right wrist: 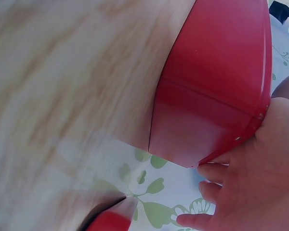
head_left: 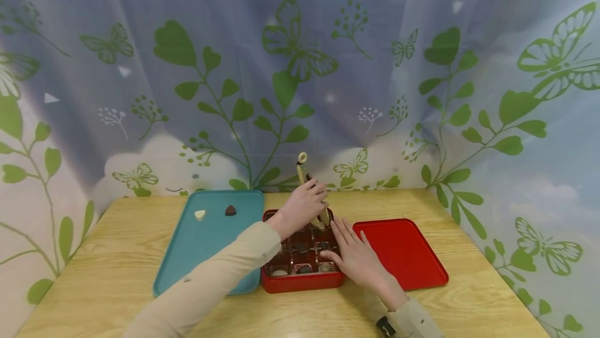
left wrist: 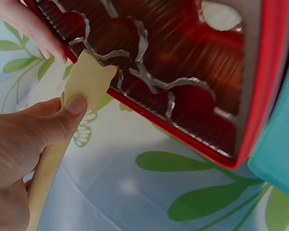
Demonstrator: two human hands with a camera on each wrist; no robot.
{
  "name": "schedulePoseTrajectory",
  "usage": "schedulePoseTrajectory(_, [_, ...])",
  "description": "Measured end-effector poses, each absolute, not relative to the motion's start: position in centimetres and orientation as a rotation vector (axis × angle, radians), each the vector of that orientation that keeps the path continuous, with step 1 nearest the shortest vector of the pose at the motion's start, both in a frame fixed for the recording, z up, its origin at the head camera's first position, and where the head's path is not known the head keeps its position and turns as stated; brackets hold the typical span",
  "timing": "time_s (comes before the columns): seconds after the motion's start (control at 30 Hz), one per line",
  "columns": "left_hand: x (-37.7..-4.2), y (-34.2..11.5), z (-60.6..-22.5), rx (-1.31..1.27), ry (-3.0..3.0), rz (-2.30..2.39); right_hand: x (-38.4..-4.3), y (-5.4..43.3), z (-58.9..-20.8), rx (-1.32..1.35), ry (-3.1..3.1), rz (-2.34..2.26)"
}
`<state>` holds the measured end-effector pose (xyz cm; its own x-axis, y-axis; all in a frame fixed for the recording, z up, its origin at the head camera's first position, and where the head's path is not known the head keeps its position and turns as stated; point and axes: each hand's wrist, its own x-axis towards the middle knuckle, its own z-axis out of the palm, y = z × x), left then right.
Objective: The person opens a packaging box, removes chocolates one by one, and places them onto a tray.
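Note:
My left hand (head_left: 303, 205) grips a pair of pale yellow tongs (head_left: 301, 171) with a ring at the top end, its thumb pressed along one arm. The scalloped tong tips (left wrist: 89, 77) point down into the far right part of a red box (head_left: 302, 282). Inside the box, a clear plastic insert divides the space into compartments. Several chocolates sit in them, such as a dark one (head_left: 303, 269) and a white one (left wrist: 221, 17). Along the box's right rim lies my right hand (head_left: 358, 260), fingers extended. What the tong tips touch is hidden.
A teal tray (head_left: 206, 254) stands left of the box, with a white chocolate (head_left: 200, 215) and a dark chocolate (head_left: 230, 210) near its far end. A red lid (head_left: 403, 254) lies to the right on the wooden table (head_left: 473, 301). A patterned curtain (head_left: 328, 119) hangs behind.

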<state>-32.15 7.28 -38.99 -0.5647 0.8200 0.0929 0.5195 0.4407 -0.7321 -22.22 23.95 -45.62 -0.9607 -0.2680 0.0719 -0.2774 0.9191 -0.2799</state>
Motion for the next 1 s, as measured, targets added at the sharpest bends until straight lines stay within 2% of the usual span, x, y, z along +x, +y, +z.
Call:
schedulePoseTrajectory(0.47, [-31.7, 2.3, -38.5, -0.942, -2.343, 0.487, -22.3, 23.6, -45.6, 0.435, -3.056, 0.424])
schedulePoseTrajectory(1.0, [-30.6, -5.9, -38.9, -0.831, -2.400, 0.080, -22.2, 23.9, -45.7, 0.417, -3.067, 0.459])
